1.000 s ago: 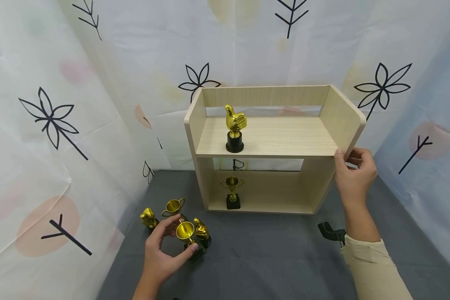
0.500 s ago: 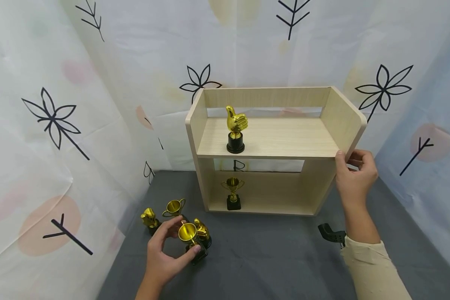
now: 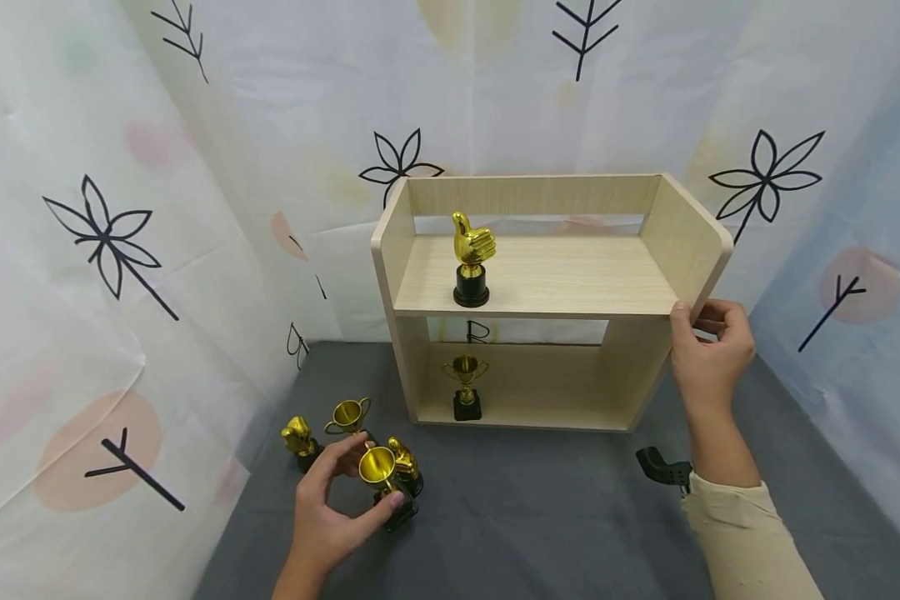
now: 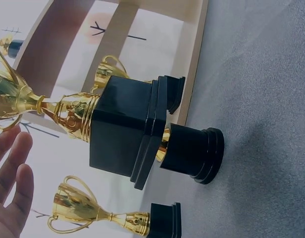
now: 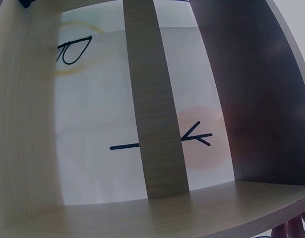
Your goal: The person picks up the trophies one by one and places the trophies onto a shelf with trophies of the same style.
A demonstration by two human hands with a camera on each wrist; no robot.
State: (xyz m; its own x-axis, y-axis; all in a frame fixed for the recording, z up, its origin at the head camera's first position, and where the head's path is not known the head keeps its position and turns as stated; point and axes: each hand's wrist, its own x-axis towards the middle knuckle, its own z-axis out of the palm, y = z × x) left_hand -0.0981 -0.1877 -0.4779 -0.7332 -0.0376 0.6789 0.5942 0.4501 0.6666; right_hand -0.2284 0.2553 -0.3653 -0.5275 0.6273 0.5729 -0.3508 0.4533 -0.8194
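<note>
My left hand [image 3: 326, 504] pinches a gold trophy cup [image 3: 377, 467] with a square black base, low over the cloth at the left front. In the left wrist view the black base [image 4: 123, 126] tilts toward the grey surface, and the gripping fingertips are mostly hidden. Right behind it stands a gold thumbs-up trophy [image 3: 405, 460]. Farther left are a second trophy cup [image 3: 348, 415] and a gold-topped trophy [image 3: 297, 435]. With thumb and fingers, my right hand [image 3: 712, 354] grips the right side panel of a two-tier wooden shelf [image 3: 577, 271].
A gold thumbs-up trophy [image 3: 472, 254] stands on the upper tier, left of middle. Below it, another trophy cup [image 3: 466, 387] stands on the lower tier. A black curved strap piece [image 3: 662, 467] juts from the right sleeve [image 3: 750, 533]. Patterned white cloth [image 3: 270, 125] hangs behind.
My left hand and the trophy cup it holds have shifted slightly to the right and nearer to me. The right hand keeps its grip on the shelf.
</note>
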